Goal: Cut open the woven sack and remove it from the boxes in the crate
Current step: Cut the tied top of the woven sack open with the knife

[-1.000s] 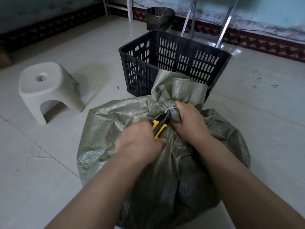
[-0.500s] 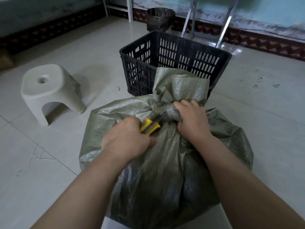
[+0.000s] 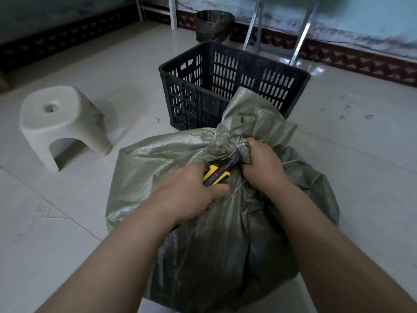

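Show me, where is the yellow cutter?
Centre of the head view: the left hand grips the yellow cutter, its tip at the sack's tied neck beside the right hand.

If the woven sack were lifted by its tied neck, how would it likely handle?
The woven sack looks floppy: its cloth creases and bunches where the right hand grips the tied neck, so it would probably sag. It bulges broadly on the floor, so it is likely heavy and unlikely to roll. Its sheen hints at a slippery surface.
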